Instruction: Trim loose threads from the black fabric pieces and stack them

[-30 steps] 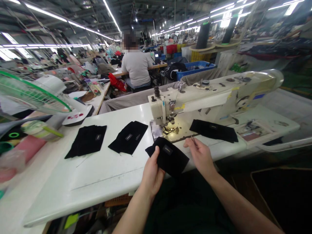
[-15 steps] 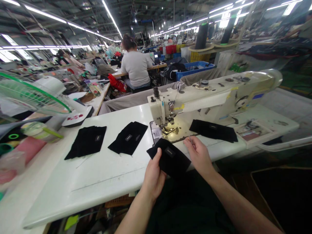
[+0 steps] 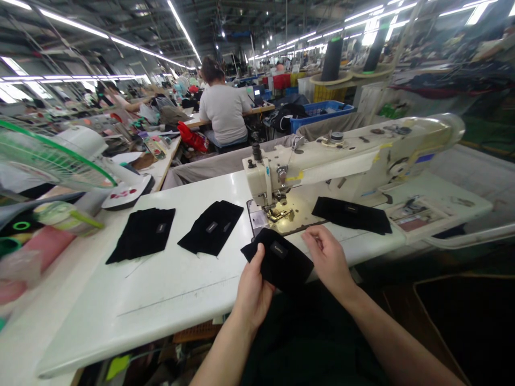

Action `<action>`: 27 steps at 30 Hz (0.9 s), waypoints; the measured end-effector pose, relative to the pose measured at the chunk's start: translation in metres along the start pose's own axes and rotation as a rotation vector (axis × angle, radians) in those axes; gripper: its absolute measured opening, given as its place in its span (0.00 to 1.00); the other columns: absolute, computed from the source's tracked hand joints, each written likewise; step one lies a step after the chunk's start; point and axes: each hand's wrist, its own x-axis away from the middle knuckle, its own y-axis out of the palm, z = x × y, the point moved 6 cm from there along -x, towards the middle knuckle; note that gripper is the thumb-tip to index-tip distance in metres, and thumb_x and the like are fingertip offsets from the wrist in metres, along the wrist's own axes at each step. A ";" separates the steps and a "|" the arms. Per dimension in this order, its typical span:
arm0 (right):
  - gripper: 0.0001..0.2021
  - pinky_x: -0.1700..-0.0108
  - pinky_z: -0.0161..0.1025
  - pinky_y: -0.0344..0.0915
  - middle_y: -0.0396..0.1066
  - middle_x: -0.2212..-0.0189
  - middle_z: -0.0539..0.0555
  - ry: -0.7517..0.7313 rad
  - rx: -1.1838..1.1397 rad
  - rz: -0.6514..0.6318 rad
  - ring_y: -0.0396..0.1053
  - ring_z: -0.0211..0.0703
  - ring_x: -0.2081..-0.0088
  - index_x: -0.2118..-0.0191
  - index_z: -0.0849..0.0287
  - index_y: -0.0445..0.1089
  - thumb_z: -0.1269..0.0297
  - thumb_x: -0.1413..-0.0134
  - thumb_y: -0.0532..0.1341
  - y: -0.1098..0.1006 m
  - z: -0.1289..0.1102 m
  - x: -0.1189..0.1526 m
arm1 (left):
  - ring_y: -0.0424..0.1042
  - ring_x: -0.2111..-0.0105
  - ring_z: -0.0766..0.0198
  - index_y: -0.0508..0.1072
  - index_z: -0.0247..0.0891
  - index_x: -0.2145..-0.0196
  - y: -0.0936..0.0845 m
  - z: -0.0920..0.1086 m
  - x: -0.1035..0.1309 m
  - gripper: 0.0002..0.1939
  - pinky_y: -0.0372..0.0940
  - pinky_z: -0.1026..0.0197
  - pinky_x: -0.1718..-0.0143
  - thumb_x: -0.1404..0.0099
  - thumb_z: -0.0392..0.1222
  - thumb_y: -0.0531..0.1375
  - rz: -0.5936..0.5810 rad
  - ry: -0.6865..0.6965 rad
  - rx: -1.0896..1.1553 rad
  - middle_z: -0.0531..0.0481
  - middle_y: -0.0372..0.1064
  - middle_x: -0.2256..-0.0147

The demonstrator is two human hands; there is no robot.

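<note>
My left hand (image 3: 256, 287) grips a black fabric piece (image 3: 287, 268) by its left side, thumb on top and fingers underneath. A small dark label (image 3: 278, 249) with light lettering sits on that piece, which is held over the table's front edge. Just right of the fabric, apart from it, my right hand (image 3: 328, 257) is closed with thumb and fingertips pinched together; whatever is in the pinch is too small or hidden to name. Behind the held piece stands the sewing machine (image 3: 277, 182), its presser foot (image 3: 277, 213) over the metal plate.
Two labelled black pieces, one far left (image 3: 142, 235) and one nearer (image 3: 211, 228), lie flat on the white table (image 3: 169, 289). Another black piece (image 3: 352, 215) rests right of the needle area. A green-rimmed fan (image 3: 52, 155) stands at left. A seated co-worker (image 3: 224, 107) faces away beyond.
My right fingers have curled inward a little; a thin metallic glint between them no longer shows. My left hand and the fabric have barely moved.
</note>
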 end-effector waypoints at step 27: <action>0.15 0.69 0.37 0.62 0.67 0.76 0.49 0.211 -0.116 0.012 0.65 0.41 0.73 0.72 0.56 0.68 0.52 0.40 0.57 -0.007 0.008 -0.003 | 0.77 0.56 0.53 0.75 0.29 0.53 0.001 0.002 0.002 0.15 0.73 0.56 0.55 0.32 0.43 0.59 0.009 -0.016 0.011 0.38 0.78 0.57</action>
